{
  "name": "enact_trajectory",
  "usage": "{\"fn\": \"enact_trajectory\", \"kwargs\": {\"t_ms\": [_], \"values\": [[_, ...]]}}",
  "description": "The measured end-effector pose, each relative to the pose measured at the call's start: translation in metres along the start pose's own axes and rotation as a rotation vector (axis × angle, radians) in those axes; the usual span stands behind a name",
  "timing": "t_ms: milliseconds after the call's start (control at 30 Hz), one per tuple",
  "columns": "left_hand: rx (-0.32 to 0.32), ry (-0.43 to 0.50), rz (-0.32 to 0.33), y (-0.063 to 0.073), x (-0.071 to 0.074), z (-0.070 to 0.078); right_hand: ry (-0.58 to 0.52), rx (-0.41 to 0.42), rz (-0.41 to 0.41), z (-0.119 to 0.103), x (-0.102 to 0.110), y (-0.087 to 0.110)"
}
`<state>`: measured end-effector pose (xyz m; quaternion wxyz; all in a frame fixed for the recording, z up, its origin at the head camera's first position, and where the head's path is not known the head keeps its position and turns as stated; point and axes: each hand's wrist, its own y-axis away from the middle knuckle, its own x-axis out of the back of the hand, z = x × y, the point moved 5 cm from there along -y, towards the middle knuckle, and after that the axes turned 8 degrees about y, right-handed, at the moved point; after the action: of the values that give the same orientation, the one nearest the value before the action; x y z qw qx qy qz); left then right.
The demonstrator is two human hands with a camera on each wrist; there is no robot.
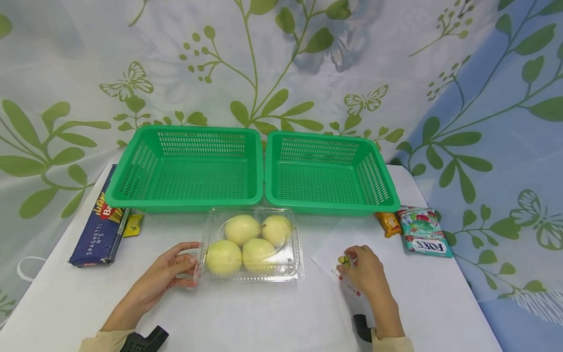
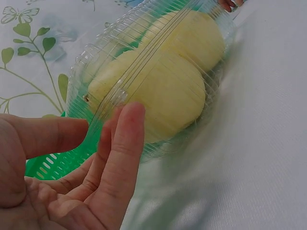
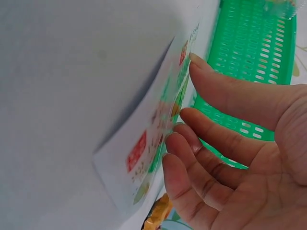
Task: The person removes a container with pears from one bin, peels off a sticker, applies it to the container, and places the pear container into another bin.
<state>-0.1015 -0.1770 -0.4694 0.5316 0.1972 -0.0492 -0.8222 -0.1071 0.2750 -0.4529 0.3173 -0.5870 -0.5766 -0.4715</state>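
A clear plastic clamshell box [image 1: 301, 254] holding several pale yellow melons [image 1: 224, 257] lies on the white table in front of the green baskets. My left hand [image 1: 169, 271] is at the box's left side, its fingers fairly straight and fingertips at the edge. In the left wrist view, the thumb stands apart from the forefinger beside the ridged plastic wall. My right hand [image 1: 368, 271] is over a white label sheet [image 3: 117, 165] printed with red stamps and green fruit. Its loosely bent thumb and fingertips are spaced apart close to the sheet's printed face.
Two green plastic baskets [image 1: 184, 203] [image 1: 330, 209] stand side by side at the back. A blue spaghetti box [image 1: 98, 230] and a small yellow packet [image 1: 133, 225] lie at left. An orange packet [image 1: 389, 224] and a teal Fox's bag [image 1: 424, 232] lie at right.
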Motion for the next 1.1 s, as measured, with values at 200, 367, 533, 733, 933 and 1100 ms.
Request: {"fn": "enact_trajectory", "kwargs": {"t_ms": [200,367,533,733,933,1100], "values": [[0.013,0.008,0.001,0.000,0.000,-0.001,0.003,0.021,-0.033,-0.003,0.001,-0.003],[0.037,-0.007,0.020,0.000,-0.001,-0.002,0.004,0.022,-0.060,-0.004,0.000,-0.005],[0.040,-0.017,0.019,0.001,-0.001,-0.001,0.023,0.023,-0.039,-0.004,0.000,-0.004],[0.007,-0.071,0.095,0.007,0.003,0.007,0.063,0.038,-0.061,0.002,0.009,-0.007],[-0.047,-0.152,0.265,0.014,0.003,0.016,0.109,-0.004,-0.111,0.036,0.025,-0.033],[-0.137,-0.256,0.355,0.017,-0.005,0.028,0.119,-0.035,-0.163,0.051,0.027,-0.051]]}}
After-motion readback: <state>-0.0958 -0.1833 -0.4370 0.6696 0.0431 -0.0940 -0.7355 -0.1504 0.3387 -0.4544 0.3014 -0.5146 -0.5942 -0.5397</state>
